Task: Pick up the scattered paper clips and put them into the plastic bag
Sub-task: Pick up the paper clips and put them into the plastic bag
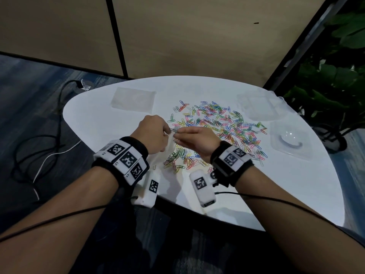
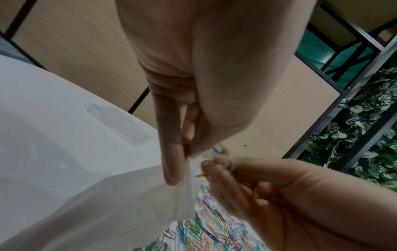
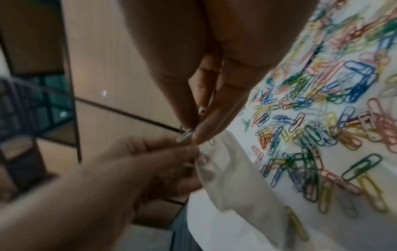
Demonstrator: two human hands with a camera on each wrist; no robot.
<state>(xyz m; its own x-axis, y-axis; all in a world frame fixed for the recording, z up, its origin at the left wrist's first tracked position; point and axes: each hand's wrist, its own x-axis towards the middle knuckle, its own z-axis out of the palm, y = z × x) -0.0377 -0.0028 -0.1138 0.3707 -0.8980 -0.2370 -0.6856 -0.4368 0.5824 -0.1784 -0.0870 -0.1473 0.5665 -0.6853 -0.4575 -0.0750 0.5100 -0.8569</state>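
Here the left hand (image 1: 153, 133) pinches the plastic bag (image 1: 169, 144) mouth; the right hand (image 1: 197, 140) pinches paper clips (image 2: 217, 150) just above it.

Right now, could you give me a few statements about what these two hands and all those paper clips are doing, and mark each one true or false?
1. The left hand pinches the top edge of the plastic bag. True.
2. The right hand lies flat and open on the table. False: its fingers are drawn together at the bag's opening, pinching paper clips.
3. Most paper clips are still scattered on the table. True.
4. All the clips are one colour. False: they are blue, green, yellow, pink and more.
5. A second flat clear bag lies at the far side of the table. True.
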